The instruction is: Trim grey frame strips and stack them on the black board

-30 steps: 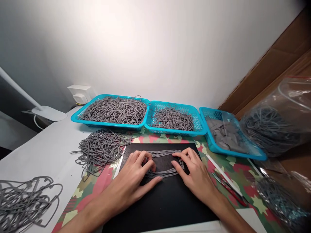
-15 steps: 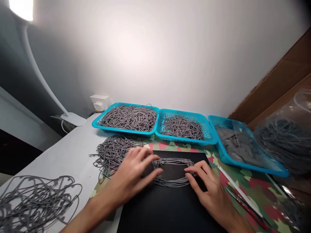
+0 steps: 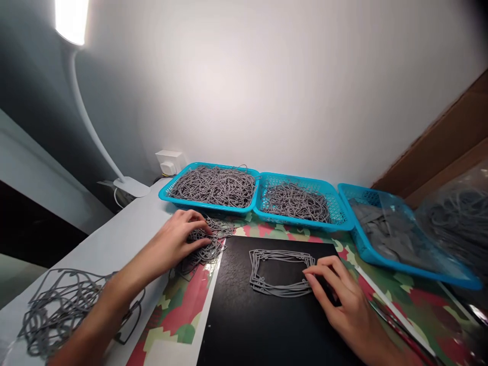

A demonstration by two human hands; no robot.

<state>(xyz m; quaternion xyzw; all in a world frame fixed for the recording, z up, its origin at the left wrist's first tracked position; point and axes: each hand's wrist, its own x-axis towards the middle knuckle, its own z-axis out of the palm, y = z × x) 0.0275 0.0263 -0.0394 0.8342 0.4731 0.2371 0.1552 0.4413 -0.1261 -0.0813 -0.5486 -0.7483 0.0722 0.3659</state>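
Observation:
Several thin grey rectangular rings, like rubber gaskets [image 3: 282, 291], lie roughly stacked on a black board [image 3: 244, 325]. My right hand [image 3: 341, 297] is at the stack's right side, thumb and index fingertips drawn together on its edge. To the left, my left hand [image 3: 185, 236] reaches over a tangled pile of grey rings [image 3: 219, 229], thumb and fingers apart and touching the pile. Part of that pile is hidden behind the hand. Whether a ring is between the left fingers is not visible.
Blue baskets [image 3: 208, 206] of grey rings stand along the wall, and another blue basket [image 3: 362, 249] holds flat grey pieces. A loose grey heap [image 3: 57, 305] lies at left by a lamp [image 3: 131, 187]. Tweezers [image 3: 396, 323] and a white strip [image 3: 381, 295] lie right.
My left hand has left the stack and moved left to the tangled pile. The right thumb and index finger have come together at the stack's right edge. The view has shifted slightly.

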